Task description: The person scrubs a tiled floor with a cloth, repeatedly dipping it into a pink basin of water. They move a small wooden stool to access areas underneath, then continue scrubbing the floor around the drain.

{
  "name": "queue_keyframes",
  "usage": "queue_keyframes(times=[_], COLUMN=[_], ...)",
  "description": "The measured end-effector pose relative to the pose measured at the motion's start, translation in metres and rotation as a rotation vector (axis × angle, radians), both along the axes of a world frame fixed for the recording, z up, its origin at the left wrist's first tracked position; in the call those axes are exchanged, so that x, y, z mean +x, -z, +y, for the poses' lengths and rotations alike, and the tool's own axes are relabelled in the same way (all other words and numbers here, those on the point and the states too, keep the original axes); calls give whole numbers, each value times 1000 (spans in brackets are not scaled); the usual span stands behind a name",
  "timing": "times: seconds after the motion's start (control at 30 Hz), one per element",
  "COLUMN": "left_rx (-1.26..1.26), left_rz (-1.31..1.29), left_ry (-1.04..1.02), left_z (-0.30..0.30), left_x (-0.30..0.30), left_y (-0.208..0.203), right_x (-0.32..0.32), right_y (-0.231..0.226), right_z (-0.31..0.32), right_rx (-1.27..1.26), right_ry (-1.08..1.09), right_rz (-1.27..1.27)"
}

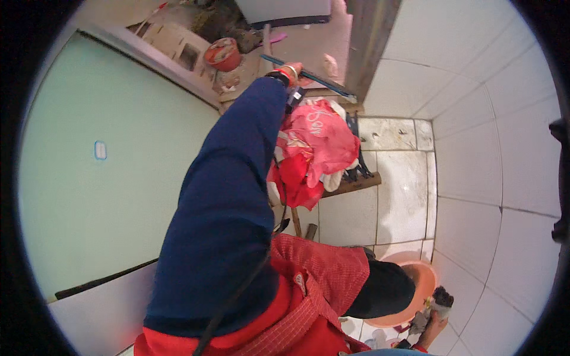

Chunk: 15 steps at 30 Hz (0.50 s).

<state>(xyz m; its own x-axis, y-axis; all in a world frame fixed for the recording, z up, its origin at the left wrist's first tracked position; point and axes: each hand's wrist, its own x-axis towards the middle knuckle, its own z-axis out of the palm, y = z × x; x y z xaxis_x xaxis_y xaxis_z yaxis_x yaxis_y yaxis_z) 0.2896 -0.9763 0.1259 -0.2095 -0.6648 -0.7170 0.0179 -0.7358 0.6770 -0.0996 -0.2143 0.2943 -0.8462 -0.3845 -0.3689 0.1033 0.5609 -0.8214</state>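
My left arm in a dark blue sleeve reaches far ahead. My left hand, with a red band and a bracelet at the wrist, closes on a thin dark teal rod at the doorway; its fingertips are partly hidden. Just below lies a heap of pink and red clothes on a low rack. Low at the right, my right hand is closed round a crumpled grey and black bundle, perhaps cloth. It is beside an orange basin, partly covered by my dark-clad leg.
A pale green panel stands along the left. White tiles form the wall at the right and the floor. Beyond the doorway are a reddish pot, a pink object and a white box-like piece.
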Motion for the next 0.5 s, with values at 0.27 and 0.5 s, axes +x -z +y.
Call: queue_keyframes(times=[0.27, 0.5], left_rx=[74, 21], left_rz=[139, 85], left_ry=[-201, 48], left_z=[20, -1], left_x=[47, 55], left_y=[29, 20], right_x=[-13, -4], right_y=[8, -3], right_z=[1, -19], right_rx=[68, -38], right_ry=[-27, -16], right_rz=[13, -59])
